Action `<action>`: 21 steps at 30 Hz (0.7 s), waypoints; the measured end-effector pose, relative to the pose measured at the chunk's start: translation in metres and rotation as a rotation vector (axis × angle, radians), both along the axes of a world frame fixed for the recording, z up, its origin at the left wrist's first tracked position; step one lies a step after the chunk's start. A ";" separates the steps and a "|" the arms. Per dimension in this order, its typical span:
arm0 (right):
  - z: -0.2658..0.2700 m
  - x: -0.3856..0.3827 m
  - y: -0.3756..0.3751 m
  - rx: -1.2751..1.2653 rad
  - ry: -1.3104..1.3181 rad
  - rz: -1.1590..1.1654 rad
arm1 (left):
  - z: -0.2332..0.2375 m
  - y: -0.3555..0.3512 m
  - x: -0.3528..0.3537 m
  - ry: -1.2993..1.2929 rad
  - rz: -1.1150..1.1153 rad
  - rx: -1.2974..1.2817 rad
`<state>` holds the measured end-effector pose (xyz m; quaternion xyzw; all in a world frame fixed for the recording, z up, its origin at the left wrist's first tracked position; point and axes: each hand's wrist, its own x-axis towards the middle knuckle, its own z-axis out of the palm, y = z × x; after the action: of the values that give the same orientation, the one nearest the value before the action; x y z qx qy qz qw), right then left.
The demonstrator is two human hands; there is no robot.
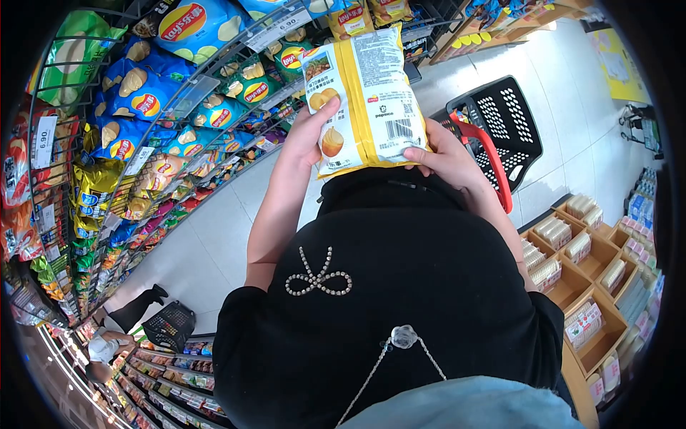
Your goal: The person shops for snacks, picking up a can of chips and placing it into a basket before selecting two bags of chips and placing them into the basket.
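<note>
Between my two hands is a yellow and white bag of potato chips (pixel 361 93), its printed back with the barcode turned up toward me. My left hand (pixel 314 132) grips the bag's left edge, thumb lying over the front near the pictures. At the lower right corner, my right hand (pixel 443 150) is closed on the bag, thumb on top beside the barcode. The fingers under the bag are mostly hidden. A black shopping basket (pixel 525 121) with a red handle (pixel 493 161) stands beyond my right forearm.
Wire shelves of chip bags (pixel 146 104) with price tags (pixel 279 28) rise along the left. Wooden bins (pixel 597 264) of packaged goods stand at the right. Farther off at lower left, a person (pixel 103 349) is near another black basket (pixel 169 327). Tiled floor (pixel 221 225) lies between.
</note>
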<state>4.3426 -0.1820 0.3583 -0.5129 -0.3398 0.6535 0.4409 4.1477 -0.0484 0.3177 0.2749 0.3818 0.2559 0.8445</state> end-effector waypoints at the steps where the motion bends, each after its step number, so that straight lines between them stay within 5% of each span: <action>1: 0.000 0.000 0.000 0.022 -0.003 -0.006 | 0.000 -0.001 0.000 0.009 0.007 0.011; 10: -0.009 0.002 -0.006 0.022 0.008 -0.094 | 0.007 -0.013 -0.008 -0.203 -0.169 0.093; 21: -0.003 0.007 -0.004 -0.065 -0.014 -0.018 | 0.027 -0.010 -0.003 -0.076 -0.163 0.212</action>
<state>4.3496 -0.1863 0.3548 -0.5345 -0.3167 0.6566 0.4277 4.1445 -0.0581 0.3444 0.3827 0.2968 0.2356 0.8426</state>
